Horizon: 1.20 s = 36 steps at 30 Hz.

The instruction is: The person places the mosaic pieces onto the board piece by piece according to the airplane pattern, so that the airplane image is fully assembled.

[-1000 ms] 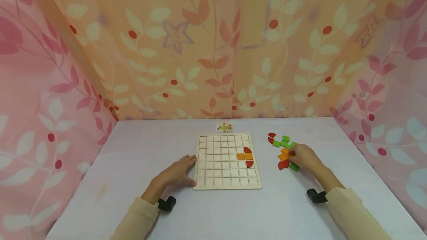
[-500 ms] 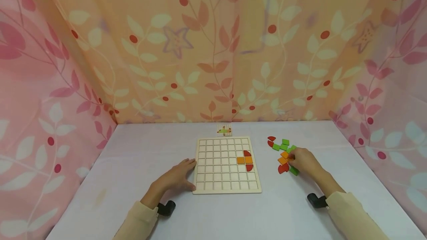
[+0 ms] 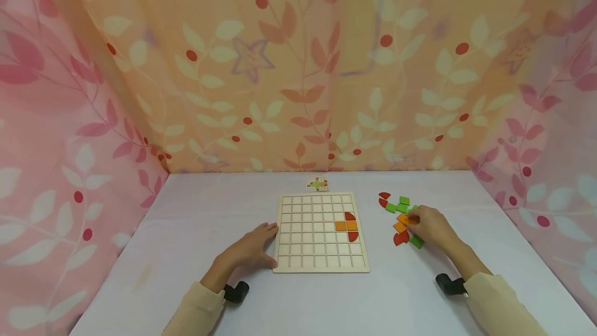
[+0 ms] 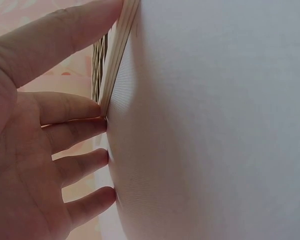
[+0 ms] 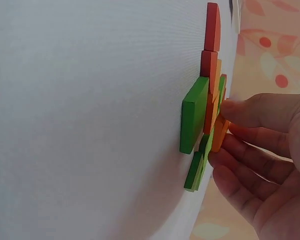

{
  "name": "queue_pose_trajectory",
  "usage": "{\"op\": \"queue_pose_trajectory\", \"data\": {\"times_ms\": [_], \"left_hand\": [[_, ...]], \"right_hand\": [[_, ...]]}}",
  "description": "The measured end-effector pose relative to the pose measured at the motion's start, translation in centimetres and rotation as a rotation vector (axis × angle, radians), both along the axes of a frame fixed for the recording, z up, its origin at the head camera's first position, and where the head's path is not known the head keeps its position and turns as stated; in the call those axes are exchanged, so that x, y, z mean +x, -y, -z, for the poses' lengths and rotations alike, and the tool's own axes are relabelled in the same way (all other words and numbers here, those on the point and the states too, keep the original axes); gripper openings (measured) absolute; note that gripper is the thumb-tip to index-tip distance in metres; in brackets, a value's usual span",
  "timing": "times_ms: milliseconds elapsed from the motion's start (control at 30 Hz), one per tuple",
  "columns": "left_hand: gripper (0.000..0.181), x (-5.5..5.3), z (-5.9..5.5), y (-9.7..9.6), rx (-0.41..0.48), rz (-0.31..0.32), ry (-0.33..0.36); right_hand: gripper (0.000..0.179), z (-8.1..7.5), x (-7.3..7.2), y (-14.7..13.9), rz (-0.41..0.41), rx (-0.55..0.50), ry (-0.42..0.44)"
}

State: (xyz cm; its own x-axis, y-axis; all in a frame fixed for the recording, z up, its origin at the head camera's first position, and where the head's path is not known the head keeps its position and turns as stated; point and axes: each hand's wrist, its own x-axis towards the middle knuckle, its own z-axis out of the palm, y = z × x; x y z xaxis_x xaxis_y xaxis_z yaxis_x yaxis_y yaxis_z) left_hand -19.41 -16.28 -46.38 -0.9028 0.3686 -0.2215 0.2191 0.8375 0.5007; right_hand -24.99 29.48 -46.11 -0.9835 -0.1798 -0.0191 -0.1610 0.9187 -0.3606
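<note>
A square wooden grid board [image 3: 310,253] lies on the table, with two orange tiles [image 3: 346,225] and two red rounded pieces [image 3: 353,236] set near its right edge. My left hand [image 3: 249,248] rests at the board's left side, thumb and fingertips against its edge, fingers mostly straight in the left wrist view. To the right of the board, my right hand [image 3: 431,226] reaches into a loose group of pieces. In the right wrist view its thumb and fingers pinch an orange tile [image 5: 220,134]. Beside it lie green tiles [image 5: 194,115] and red pieces [image 5: 212,27].
Behind the board lies a small pattern card [image 3: 317,183] with a coloured grid picture. More red pieces [image 3: 384,202] and green tiles [image 3: 404,200] lie at the back of the loose group. Floral curtains [image 3: 308,66] stand behind and beside the white table [image 3: 186,196].
The head view has shifted slightly. Both hands keep nearly the same places, the left at the board's edge and the right among the loose pieces.
</note>
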Motion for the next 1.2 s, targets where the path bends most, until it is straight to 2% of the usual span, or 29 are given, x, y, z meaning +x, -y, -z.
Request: {"op": "queue_pose_trajectory", "data": {"times_ms": [600, 1200], "left_hand": [[0.091, -0.1, 0.2, 0.0, -0.009, -0.008, -0.009], [0.092, -0.1, 0.1, -0.1, 0.0, -0.003, -0.021]], "right_hand": [[0.03, -1.1, 0.1, 1.0, 0.015, -0.06, 0.025], [0.028, -2.0, 0.7, 3.0, -0.046, -0.086, -0.054]]}}
